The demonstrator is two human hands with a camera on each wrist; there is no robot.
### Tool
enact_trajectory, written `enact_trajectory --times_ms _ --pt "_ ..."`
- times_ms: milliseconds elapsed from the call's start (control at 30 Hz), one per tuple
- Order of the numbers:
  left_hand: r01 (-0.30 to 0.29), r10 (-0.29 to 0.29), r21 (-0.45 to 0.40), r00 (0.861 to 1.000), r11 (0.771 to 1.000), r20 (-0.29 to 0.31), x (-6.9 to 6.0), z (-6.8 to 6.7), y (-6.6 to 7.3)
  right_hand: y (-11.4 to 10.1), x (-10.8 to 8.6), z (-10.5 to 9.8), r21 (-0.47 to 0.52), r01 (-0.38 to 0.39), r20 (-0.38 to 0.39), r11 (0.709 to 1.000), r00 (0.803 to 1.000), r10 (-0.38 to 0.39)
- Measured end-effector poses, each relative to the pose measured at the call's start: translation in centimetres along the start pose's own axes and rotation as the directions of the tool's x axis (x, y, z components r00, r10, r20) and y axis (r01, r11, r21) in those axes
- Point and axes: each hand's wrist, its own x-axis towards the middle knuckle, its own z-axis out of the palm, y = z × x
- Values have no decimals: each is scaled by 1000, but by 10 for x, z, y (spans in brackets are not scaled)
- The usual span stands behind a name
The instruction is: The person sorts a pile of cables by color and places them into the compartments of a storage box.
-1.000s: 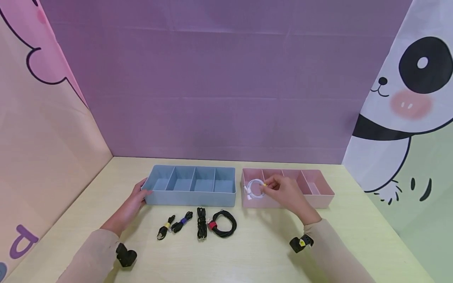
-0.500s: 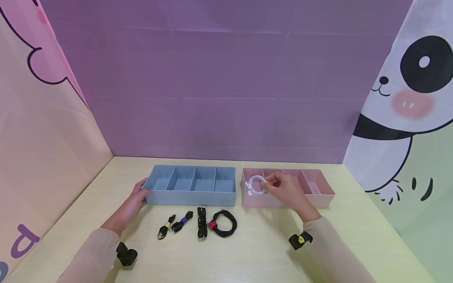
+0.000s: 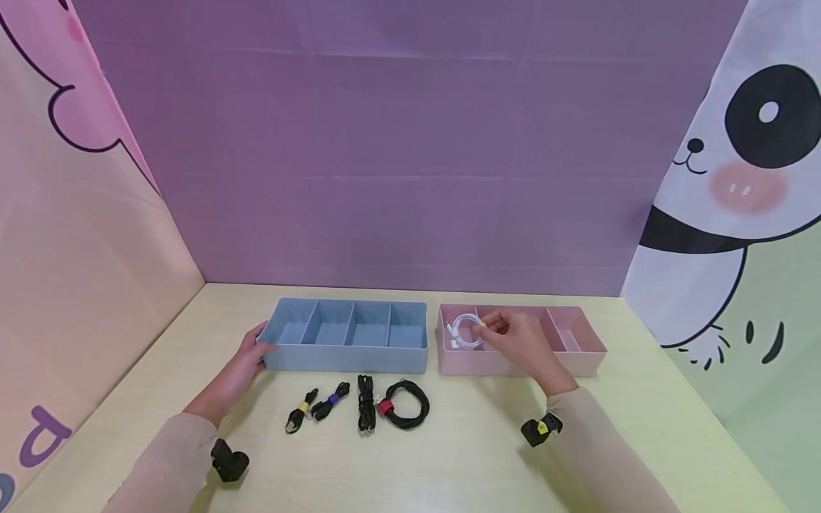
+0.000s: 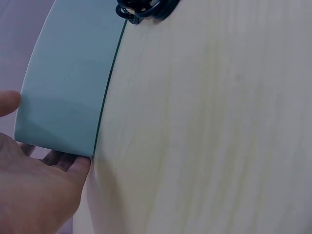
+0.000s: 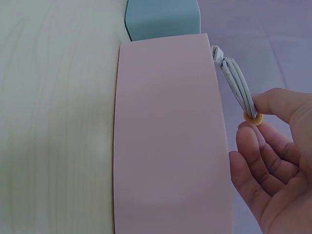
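At the left end of the blue divided box (image 3: 346,358), my left hand (image 3: 246,356) grips the end wall. Its thumb lies over the rim and its fingers (image 4: 78,168) press the outside. My right hand (image 3: 522,349) pinches a coiled white charging cable (image 5: 239,83) by its yellow tie (image 5: 253,118), thumb against fingertips. In the head view the coil hangs over the leftmost compartment of the pink divided box (image 3: 474,365). That hand covers part of the box's middle compartments. From the right wrist, the cable's white connector (image 5: 216,53) shows close to the pink rim.
In front of the blue box lie a black cable with a yellow tie (image 3: 301,411), one with a purple tie (image 3: 330,402), a folded black cable (image 3: 365,405) and a coiled black cable with a red tie (image 3: 420,406). A purple backdrop (image 3: 410,178) stands behind the table.
My right hand has raised the white cable slightly and moved it a little to the right, further over the pink box. My left hand and the black cables have not moved.
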Motion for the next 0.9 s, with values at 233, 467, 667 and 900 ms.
enact_trajectory --times_ms 233,467,667,900 --pt "-1 1 -13 1000 1000 6 2 0 -1 3 4 3 -24 -24 6 999 1000 25" --pt "-2 2 0 1000 1000 2 3 0 -3 5 7 5 -28 -29 20 999 999 29" --pt "-13 13 -8 1000 1000 8 5 -1 -5 6 10 5 -36 -13 13 999 1000 13" --pt "-21 21 -16 1000 1000 7 4 0 -6 9 14 7 -81 -17 40 997 999 20"
